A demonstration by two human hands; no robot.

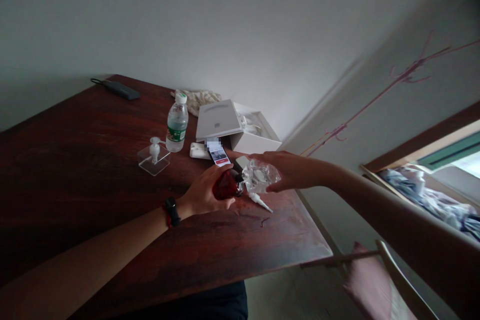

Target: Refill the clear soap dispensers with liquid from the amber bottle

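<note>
1. Two bare hands meet above the tabletop, near its right-hand end.
2. The left hand has its grip curved around a dark red container, thumb and fingers spread to the container's width; the container lies tilted sideways, neck toward the right hand.
3. The right hand has its grip around a crinkled clear plastic container, end to end with the red one; whether their mouths touch I cannot tell.
4. Just below the clear container lies a white pump nozzle.
5. Close beyond the hands, a lit smartphone rests against a white case, before an open white box.
6. Farther left stand a green-labelled water bottle and a white pump with a clear square base.
</note>
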